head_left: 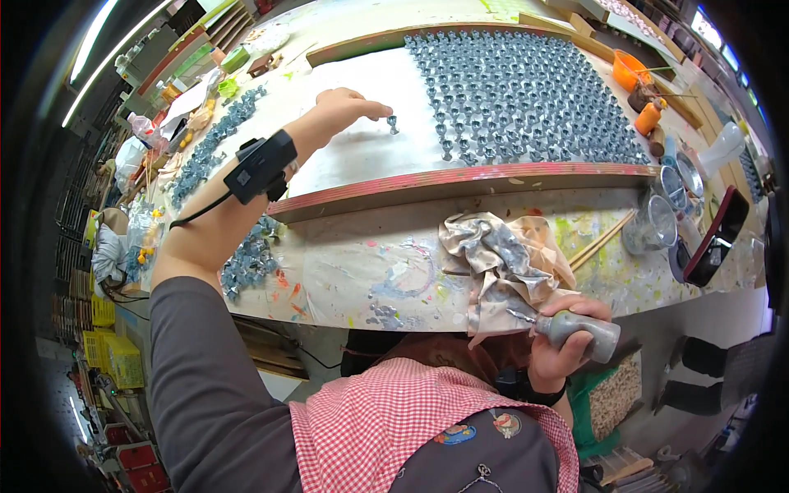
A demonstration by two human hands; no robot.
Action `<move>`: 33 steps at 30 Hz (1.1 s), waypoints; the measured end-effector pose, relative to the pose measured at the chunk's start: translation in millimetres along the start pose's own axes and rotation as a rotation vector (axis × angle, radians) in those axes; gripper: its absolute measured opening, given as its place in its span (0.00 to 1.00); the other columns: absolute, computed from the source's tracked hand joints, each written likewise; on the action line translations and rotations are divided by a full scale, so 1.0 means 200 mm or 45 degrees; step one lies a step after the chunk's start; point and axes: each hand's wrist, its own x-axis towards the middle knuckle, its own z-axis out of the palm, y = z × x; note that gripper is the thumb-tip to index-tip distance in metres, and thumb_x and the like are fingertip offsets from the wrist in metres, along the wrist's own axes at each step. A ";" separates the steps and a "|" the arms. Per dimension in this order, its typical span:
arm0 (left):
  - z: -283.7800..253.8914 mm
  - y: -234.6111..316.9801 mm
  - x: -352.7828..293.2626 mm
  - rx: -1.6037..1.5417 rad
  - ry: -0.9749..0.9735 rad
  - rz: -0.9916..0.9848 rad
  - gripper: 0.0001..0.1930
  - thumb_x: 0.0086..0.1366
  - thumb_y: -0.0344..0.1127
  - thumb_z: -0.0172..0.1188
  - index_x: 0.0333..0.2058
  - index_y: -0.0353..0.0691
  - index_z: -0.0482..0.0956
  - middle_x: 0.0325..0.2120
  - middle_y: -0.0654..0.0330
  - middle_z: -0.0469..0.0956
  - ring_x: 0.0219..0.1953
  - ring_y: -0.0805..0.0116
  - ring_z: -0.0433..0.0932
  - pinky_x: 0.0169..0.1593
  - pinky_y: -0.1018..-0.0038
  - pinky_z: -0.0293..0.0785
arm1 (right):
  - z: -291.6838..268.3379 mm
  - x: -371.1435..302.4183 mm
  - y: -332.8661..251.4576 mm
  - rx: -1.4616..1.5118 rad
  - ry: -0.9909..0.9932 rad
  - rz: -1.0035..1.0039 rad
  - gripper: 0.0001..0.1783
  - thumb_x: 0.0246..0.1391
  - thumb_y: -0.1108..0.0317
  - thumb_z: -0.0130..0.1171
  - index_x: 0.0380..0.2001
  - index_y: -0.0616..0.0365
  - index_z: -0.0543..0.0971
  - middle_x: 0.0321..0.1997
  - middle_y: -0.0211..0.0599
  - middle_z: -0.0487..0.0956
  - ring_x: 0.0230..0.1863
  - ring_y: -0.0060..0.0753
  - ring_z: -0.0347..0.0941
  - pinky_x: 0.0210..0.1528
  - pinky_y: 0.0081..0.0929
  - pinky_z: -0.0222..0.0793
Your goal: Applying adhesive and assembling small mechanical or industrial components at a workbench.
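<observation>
While the left hand (343, 108) pinches toward 1 small grey piece (393, 124) on the board (362, 156), rows of grey pieces (526, 90) lie just beyond. The right hand (567, 341) grips a grey bottle (579, 329) beside a crumpled rag (501, 263) on the counter (345, 271).

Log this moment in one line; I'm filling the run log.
left hand: placing small grey piece on board | right hand: holding grey bottle | rag: beside

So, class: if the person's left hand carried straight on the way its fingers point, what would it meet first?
The left hand points right, at a lone small grey figure just off its fingertips. That comes first, probably; the packed rows of grey figures lie beyond.
</observation>
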 end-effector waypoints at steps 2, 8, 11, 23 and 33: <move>0.01 0.02 0.01 0.119 0.060 -0.023 0.26 0.39 0.57 0.62 0.28 0.38 0.80 0.33 0.48 0.74 0.34 0.60 0.71 0.33 0.68 0.68 | 0.00 0.01 0.00 -0.009 -0.003 -0.013 0.28 0.50 0.43 0.48 0.32 0.61 0.62 0.21 0.46 0.71 0.21 0.30 0.66 0.27 0.20 0.60; 0.04 0.03 0.08 0.378 0.041 -0.118 0.30 0.37 0.61 0.58 0.32 0.42 0.80 0.37 0.44 0.69 0.41 0.50 0.66 0.33 0.65 0.68 | 0.00 0.00 0.00 0.035 -0.026 0.036 0.28 0.49 0.42 0.49 0.32 0.61 0.62 0.21 0.45 0.71 0.21 0.30 0.66 0.27 0.20 0.60; 0.05 0.04 0.09 0.445 0.016 -0.150 0.29 0.37 0.60 0.57 0.32 0.42 0.81 0.37 0.44 0.68 0.44 0.48 0.61 0.34 0.65 0.67 | -0.01 -0.01 0.00 0.044 -0.032 0.037 0.29 0.48 0.42 0.50 0.31 0.61 0.62 0.21 0.45 0.72 0.22 0.29 0.66 0.27 0.20 0.60; 0.07 0.12 0.04 0.521 0.112 -0.174 0.25 0.38 0.55 0.59 0.27 0.38 0.80 0.33 0.50 0.73 0.36 0.58 0.70 0.36 0.70 0.68 | -0.02 -0.01 -0.01 0.020 -0.085 0.008 0.29 0.49 0.42 0.49 0.32 0.60 0.62 0.22 0.46 0.73 0.22 0.29 0.67 0.29 0.21 0.61; 0.07 0.08 0.06 0.554 0.160 -0.138 0.21 0.37 0.53 0.59 0.24 0.40 0.81 0.27 0.54 0.75 0.35 0.62 0.71 0.35 0.75 0.68 | -0.03 -0.01 0.00 0.026 -0.119 -0.016 0.28 0.50 0.42 0.48 0.33 0.60 0.62 0.23 0.46 0.73 0.22 0.30 0.67 0.28 0.21 0.61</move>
